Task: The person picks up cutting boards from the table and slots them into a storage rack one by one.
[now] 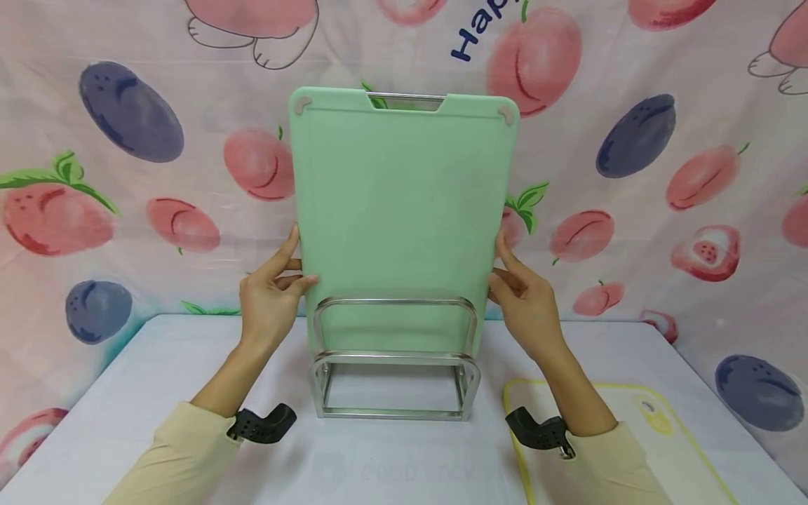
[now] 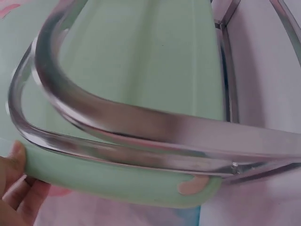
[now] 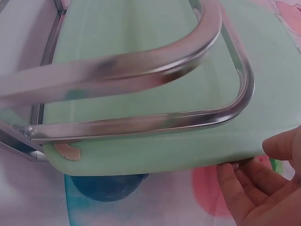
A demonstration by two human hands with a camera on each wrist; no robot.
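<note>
A light green cutting board (image 1: 404, 203) stands upright in a metal rack (image 1: 394, 359), behind the rack's two front loops. My left hand (image 1: 268, 301) grips the board's left edge, thumb on the front face and fingers behind. On the opposite edge, my right hand (image 1: 527, 308) holds it the same way. The left wrist view has the left hand (image 2: 19, 188) pinching the board's rim just beyond the rack's bent tube. In the right wrist view, the right hand's thumb (image 3: 280, 146) lies at the board's edge. Lower parts of the board are partly covered by the loops.
A white cutting board with a yellow rim (image 1: 631, 421) lies flat on the white table (image 1: 391, 456) at the right, partly under my right forearm. A fruit-printed cloth (image 1: 404, 49) hangs behind the table. Black wrist cameras (image 1: 261, 424) sit on both wrists.
</note>
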